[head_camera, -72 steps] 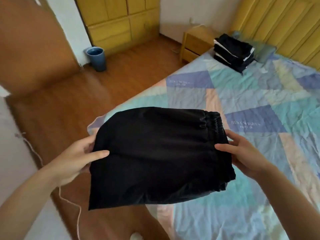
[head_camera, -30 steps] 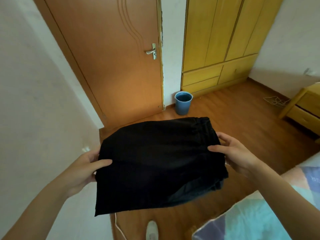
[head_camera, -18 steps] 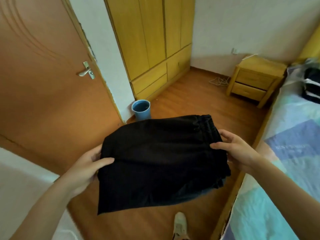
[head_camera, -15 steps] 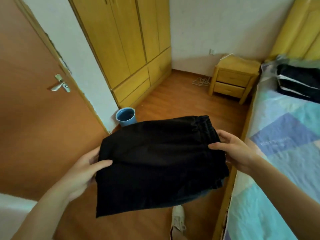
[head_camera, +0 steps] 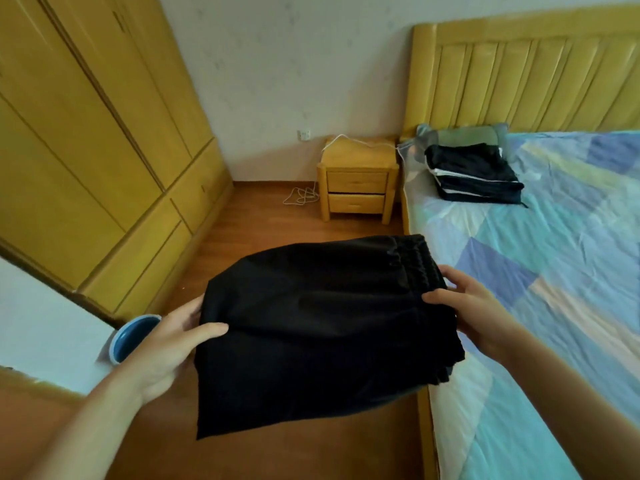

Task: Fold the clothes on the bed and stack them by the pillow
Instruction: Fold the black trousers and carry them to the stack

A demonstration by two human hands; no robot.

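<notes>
Folded black shorts (head_camera: pixel 322 327): one, held over the floor at 6 o'clock.
Left hand (head_camera: pixel 169 348): thumb on top, pinching left edge.
Right hand (head_camera: pixel 471 306): thumb pinching waistband side.
Stack of folded clothes (head_camera: pixel 474 174): one, 1 o'clock, against the pillow (head_camera: pixel 464 133).

Matt black cloth is seen in the folded shorts (head_camera: pixel 322 327); the nightstand (head_camera: pixel 356 178) is of smooth yellow wood, the floor (head_camera: pixel 263 220) glossy.

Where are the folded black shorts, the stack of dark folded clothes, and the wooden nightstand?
folded black shorts (head_camera: pixel 322 327), head view, middle of fabric.
stack of dark folded clothes (head_camera: pixel 474 174), head view, top garment.
wooden nightstand (head_camera: pixel 356 181), head view, upper drawer.
</notes>
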